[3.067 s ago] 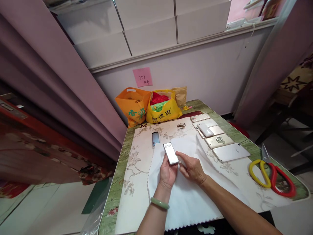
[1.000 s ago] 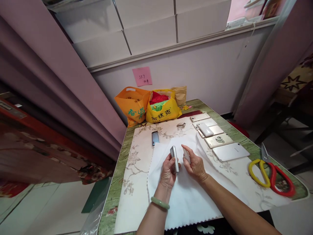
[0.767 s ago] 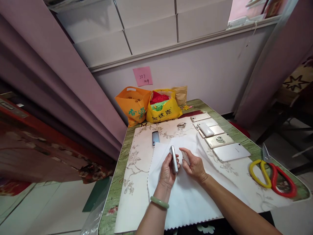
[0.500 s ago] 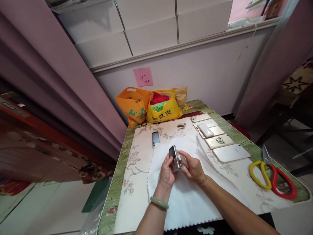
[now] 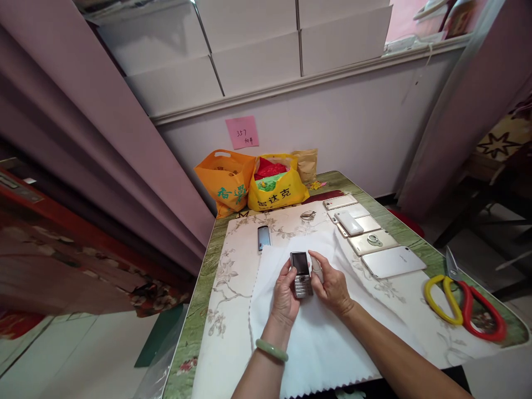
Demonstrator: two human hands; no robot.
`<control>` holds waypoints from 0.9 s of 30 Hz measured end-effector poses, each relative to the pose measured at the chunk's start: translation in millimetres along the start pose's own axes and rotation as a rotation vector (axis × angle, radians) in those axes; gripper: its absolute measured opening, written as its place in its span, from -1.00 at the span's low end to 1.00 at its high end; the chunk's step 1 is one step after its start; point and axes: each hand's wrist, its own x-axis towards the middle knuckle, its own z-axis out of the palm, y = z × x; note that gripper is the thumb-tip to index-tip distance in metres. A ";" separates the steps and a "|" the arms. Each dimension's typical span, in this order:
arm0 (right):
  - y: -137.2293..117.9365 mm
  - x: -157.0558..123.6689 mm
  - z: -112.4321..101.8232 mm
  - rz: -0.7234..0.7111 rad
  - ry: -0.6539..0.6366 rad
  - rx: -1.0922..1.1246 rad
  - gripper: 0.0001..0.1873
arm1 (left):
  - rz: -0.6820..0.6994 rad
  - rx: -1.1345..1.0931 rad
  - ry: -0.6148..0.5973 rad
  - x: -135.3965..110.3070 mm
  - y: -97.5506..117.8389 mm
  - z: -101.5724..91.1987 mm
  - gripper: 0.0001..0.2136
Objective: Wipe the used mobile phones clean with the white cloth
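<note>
My left hand (image 5: 285, 295), with a green bangle at the wrist, grips a silver keypad phone (image 5: 300, 264) upright, its dark screen and keys facing me. My right hand (image 5: 333, 287) is just right of the phone, its fingers pinching a small whitish piece (image 5: 316, 269) whose kind I cannot make out. Both hands are above a white cloth (image 5: 316, 343) with a zigzag edge. Beyond the cloth's upper left corner lies a blue phone (image 5: 263, 238).
Several phones lie in an overlapping row at the right, the nearest a white phone (image 5: 394, 262). Large scissors (image 5: 463, 302) with yellow and red handles rest near the right edge. An orange bag (image 5: 226, 180), a yellow bag (image 5: 278, 194) and a tan pouch (image 5: 306, 165) stand at the back.
The keypad phone has turned so its face shows squarely to me. My right hand's fingers have come away from its side, a little to the right.
</note>
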 end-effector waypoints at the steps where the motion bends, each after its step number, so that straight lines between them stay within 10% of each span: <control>1: 0.4 0.3 0.1 0.000 0.007 -0.009 -0.50 | 0.009 0.002 0.000 -0.4 0.5 1.4 -0.59; 27: -4.3 -3.1 -5.9 -0.143 -0.122 0.110 -0.51 | 0.036 -0.133 0.008 0.9 1.0 2.7 -0.74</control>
